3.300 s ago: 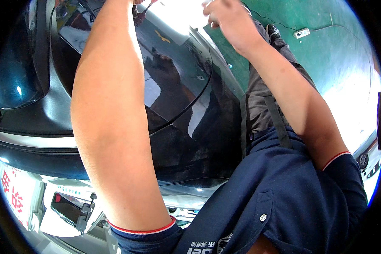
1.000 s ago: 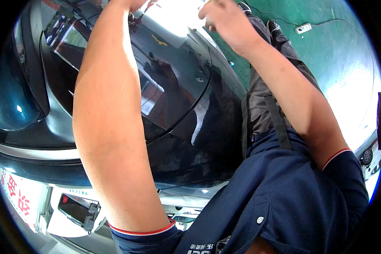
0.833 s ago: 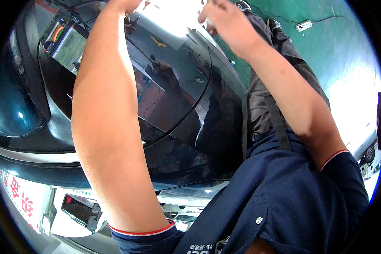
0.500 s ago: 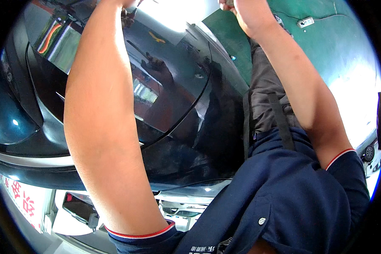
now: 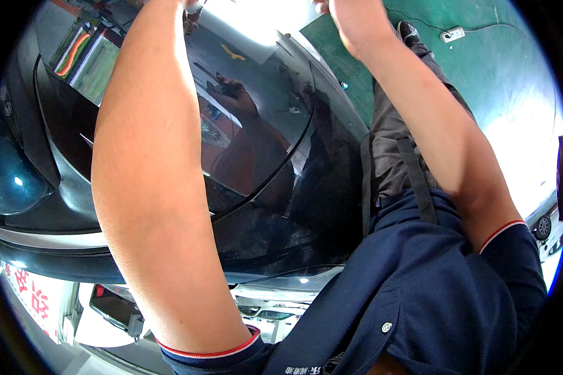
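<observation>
Overhead, both arms raised above the glossy dark car body (image 5: 256,144), right hand (image 5: 350,19) cropped, left hand hidden, grips unreadable, green floor (image 5: 494,75) beyond.

The top edge cuts off the left hand entirely and the right hand (image 5: 350,15) above its knuckles.

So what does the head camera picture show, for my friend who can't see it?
A person's two bare forearms reach up over a shiny dark blue-black car body, with the right hand cut off at the picture's top edge and the left hand out of sight. They wear a navy short-sleeved shirt and stand on a green painted floor.
</observation>
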Action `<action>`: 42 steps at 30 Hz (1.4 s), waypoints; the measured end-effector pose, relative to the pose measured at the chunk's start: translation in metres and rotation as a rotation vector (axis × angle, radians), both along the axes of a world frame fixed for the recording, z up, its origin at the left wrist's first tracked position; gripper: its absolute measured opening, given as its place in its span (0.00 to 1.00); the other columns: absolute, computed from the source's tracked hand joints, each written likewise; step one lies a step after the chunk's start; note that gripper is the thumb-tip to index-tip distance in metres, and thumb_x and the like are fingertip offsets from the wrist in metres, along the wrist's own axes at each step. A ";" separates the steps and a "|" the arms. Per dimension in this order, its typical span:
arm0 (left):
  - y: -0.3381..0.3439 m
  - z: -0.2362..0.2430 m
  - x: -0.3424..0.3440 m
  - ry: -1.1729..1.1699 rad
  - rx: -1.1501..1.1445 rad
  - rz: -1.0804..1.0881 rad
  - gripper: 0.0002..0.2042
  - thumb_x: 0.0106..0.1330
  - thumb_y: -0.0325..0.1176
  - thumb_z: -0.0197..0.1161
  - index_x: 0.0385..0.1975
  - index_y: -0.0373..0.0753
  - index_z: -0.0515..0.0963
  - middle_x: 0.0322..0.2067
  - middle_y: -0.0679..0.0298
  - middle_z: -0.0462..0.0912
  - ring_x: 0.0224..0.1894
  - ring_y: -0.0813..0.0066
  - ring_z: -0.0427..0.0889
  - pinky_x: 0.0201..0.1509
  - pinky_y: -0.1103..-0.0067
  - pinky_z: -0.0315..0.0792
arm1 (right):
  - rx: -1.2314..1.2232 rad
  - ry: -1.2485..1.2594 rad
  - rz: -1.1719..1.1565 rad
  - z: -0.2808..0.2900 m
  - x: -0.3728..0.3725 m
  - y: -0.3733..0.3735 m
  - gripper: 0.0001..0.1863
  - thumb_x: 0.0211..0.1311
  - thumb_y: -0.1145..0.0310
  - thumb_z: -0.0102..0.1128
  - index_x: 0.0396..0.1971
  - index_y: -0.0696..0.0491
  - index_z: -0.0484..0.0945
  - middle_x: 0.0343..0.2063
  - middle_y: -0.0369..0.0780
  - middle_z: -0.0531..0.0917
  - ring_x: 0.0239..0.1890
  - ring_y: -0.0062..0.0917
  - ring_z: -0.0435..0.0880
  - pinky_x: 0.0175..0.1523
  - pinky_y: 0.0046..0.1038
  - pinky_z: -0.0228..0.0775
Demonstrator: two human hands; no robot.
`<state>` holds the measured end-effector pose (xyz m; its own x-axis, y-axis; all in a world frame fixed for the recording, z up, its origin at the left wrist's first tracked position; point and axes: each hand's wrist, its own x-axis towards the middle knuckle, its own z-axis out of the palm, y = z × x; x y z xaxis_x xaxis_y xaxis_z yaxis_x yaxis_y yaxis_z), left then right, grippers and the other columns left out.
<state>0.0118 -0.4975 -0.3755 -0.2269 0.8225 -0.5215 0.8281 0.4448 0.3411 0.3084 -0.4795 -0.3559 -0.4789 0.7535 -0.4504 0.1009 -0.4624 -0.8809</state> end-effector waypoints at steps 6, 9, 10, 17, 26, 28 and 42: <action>0.006 0.004 0.001 -0.083 -0.028 0.106 0.11 0.58 0.28 0.69 0.39 0.33 0.86 0.32 0.53 0.89 0.34 0.63 0.86 0.41 0.70 0.78 | 0.621 -0.204 0.188 0.016 0.006 0.008 0.15 0.66 0.60 0.61 0.36 0.59 0.77 0.27 0.36 0.78 0.30 0.18 0.76 0.35 0.24 0.68; 0.005 0.007 0.006 -0.040 -0.038 0.103 0.11 0.58 0.27 0.69 0.40 0.33 0.86 0.33 0.52 0.89 0.35 0.63 0.87 0.42 0.71 0.78 | 0.012 -0.220 -0.110 0.037 -0.002 0.004 0.14 0.62 0.61 0.65 0.36 0.58 0.78 0.27 0.39 0.79 0.31 0.19 0.77 0.37 0.26 0.70; 0.002 0.002 0.001 -0.036 -0.033 0.072 0.11 0.58 0.27 0.69 0.40 0.33 0.86 0.33 0.53 0.89 0.35 0.63 0.87 0.42 0.71 0.78 | 0.079 -0.232 0.123 0.033 0.001 0.004 0.14 0.62 0.61 0.64 0.35 0.57 0.78 0.26 0.38 0.79 0.31 0.19 0.77 0.37 0.27 0.70; 0.007 0.006 0.003 -0.054 -0.031 0.037 0.11 0.59 0.27 0.67 0.41 0.33 0.86 0.34 0.53 0.89 0.35 0.63 0.86 0.42 0.70 0.78 | -0.011 -0.014 -0.167 0.019 0.000 0.014 0.15 0.63 0.61 0.57 0.35 0.60 0.77 0.27 0.38 0.78 0.33 0.25 0.78 0.40 0.28 0.70; 0.009 0.008 0.014 -0.029 -0.067 0.015 0.10 0.60 0.28 0.64 0.40 0.35 0.86 0.31 0.56 0.88 0.32 0.65 0.85 0.39 0.70 0.78 | 0.030 -0.114 0.021 0.006 0.011 0.008 0.19 0.64 0.57 0.58 0.39 0.60 0.79 0.29 0.40 0.82 0.31 0.23 0.78 0.40 0.29 0.71; -0.002 -0.009 -0.002 -0.037 -0.019 -0.060 0.10 0.61 0.27 0.63 0.39 0.35 0.86 0.30 0.57 0.88 0.31 0.67 0.85 0.37 0.70 0.77 | 0.242 0.017 -0.007 -0.012 0.013 0.002 0.26 0.64 0.50 0.62 0.42 0.62 0.81 0.31 0.40 0.84 0.32 0.23 0.79 0.41 0.29 0.71; 0.001 -0.059 -0.060 0.272 0.231 -0.835 0.10 0.58 0.29 0.61 0.37 0.39 0.88 0.31 0.52 0.88 0.32 0.61 0.87 0.39 0.68 0.79 | 0.123 -0.053 0.288 -0.007 0.008 -0.007 0.18 0.68 0.56 0.60 0.30 0.58 0.79 0.26 0.36 0.81 0.33 0.24 0.80 0.43 0.29 0.71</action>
